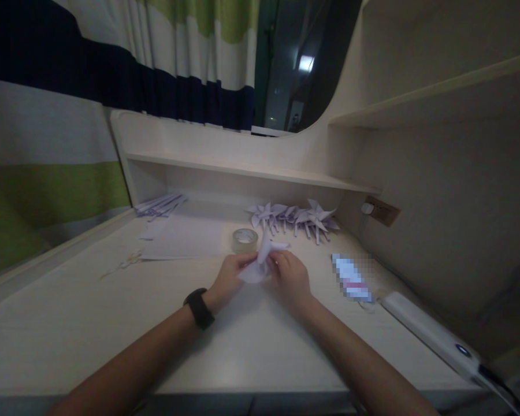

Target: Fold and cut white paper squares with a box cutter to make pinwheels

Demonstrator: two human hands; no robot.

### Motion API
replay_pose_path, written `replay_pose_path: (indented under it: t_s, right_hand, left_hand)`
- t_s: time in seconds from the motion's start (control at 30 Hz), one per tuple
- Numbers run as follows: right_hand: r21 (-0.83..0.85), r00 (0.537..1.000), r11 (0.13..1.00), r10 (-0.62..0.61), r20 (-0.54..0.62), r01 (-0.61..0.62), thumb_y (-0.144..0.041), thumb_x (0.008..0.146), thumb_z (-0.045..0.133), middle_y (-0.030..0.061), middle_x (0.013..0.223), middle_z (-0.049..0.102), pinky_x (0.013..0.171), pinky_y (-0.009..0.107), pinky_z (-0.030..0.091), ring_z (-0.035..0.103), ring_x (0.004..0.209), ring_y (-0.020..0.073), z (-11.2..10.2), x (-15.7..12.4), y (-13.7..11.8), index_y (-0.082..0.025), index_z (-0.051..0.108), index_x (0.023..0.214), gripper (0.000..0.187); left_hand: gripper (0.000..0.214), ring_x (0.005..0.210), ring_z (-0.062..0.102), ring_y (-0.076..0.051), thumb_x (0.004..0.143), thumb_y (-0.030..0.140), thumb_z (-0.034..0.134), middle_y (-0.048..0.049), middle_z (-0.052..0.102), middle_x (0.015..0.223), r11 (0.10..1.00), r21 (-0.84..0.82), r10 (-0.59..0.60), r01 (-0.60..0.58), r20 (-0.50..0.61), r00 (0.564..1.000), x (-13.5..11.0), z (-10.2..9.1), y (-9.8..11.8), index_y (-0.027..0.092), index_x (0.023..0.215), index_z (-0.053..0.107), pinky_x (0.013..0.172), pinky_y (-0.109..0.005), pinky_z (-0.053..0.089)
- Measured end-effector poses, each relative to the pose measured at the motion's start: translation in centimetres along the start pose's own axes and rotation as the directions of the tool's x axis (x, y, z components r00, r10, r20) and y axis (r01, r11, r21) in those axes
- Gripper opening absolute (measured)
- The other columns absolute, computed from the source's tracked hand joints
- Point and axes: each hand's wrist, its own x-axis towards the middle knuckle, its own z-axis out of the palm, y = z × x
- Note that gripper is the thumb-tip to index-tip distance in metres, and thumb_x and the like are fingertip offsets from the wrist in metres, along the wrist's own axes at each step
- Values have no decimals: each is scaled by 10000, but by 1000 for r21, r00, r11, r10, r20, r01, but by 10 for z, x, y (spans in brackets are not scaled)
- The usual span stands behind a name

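A white paper pinwheel (260,268) with curled, folded blades is held up between both hands just above the desk. My left hand (233,280) grips its left side, fingers closed on the paper. On the other side, my right hand (291,277) pinches it near the middle; the fingertips are partly hidden by the blades. Right behind the hands stands a roll of clear tape (245,239). Farther back, several finished paper pinwheels (292,216) with rolled paper sticks lie in a row.
White paper sheets (186,234) lie at the back left, beside a bundle of thin paper sticks (161,205). To the right are a phone (351,278) with a lit, blurred screen and a long white lamp-like bar (429,329) with a cable. A wall socket (381,210) holds a plug.
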Motion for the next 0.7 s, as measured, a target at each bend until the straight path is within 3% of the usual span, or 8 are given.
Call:
replay_pose_path:
  t_s: [0.2, 0.43, 0.7]
  right_hand:
    - [-263, 991, 956, -135, -11, 128, -213, 923, 476, 91, 860, 640, 728, 322, 416, 565, 827, 205, 1, 0, 11, -160, 577, 899, 116]
    - [-365, 990, 921, -130, 48, 139, -214, 937, 432, 55, 756, 602, 683, 314, 346, 516, 735, 184, 1, 1, 9, -176, 541, 800, 179]
    - [-358, 998, 932, -46, 33, 55, -243, 950, 405, 44, 724, 577, 672, 310, 324, 497, 705, 178, 1, 2, 5, -177, 536, 798, 212]
  left_hand:
    - [264, 840, 646, -222, 748, 308, 672, -59, 723, 910, 999, -43, -22, 21, -19, 1000, 0, 4, -13, 146, 948, 734, 816, -340, 493]
    - [189, 726, 641, -202, 751, 301, 651, -55, 725, 770, 996, 49, -69, 74, -96, 993, 0, 5, -24, 145, 792, 750, 755, -334, 497]
    - [220, 835, 646, -229, 758, 244, 621, -61, 731, 870, 986, -107, -137, 129, -69, 988, -2, 10, -16, 146, 909, 747, 790, -336, 487]
